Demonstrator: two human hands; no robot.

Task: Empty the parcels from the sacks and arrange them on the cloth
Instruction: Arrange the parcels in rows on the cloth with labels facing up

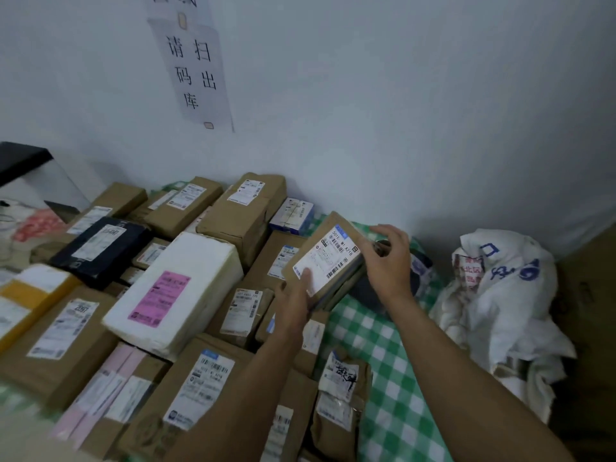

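Bare forearms [466,368], L hand [295,296], R hand [388,265]

We read five big black chars on the paper sheet [195,68] taped to the wall [400,95]: 请扫码出库, in two cols. The chars above are cut off at the frame top. On the white label of the tilted brown parcel [325,258] we make out approx. "501E M1 A218", plus barcodes. The white sack [500,295] has blue print and a red-char tag incl. 北区; rest unclear. Labels on the other parcels [213,208]: too blurred.

A parcel depot: labelled cartons [233,215] crowd a cloth beneath a taped wall notice [193,61].
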